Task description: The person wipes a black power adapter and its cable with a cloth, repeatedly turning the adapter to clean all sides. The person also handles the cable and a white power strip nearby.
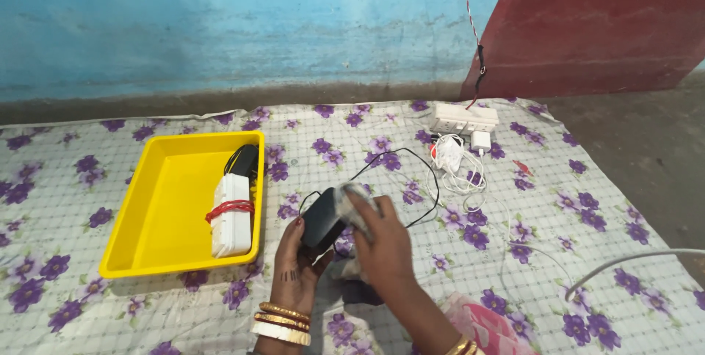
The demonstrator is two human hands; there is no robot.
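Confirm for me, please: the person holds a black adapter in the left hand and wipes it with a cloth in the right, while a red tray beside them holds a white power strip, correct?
Not quite: the tray is yellow, not red, as the head view shows. The rest holds: the left hand holds the black adapter, the right hand presses a cloth on it, and a white power strip lies in the tray.

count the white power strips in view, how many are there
2. One white power strip, bound with a red band, lies in the yellow tray. The other sits at the sheet's far edge. More may be hidden.
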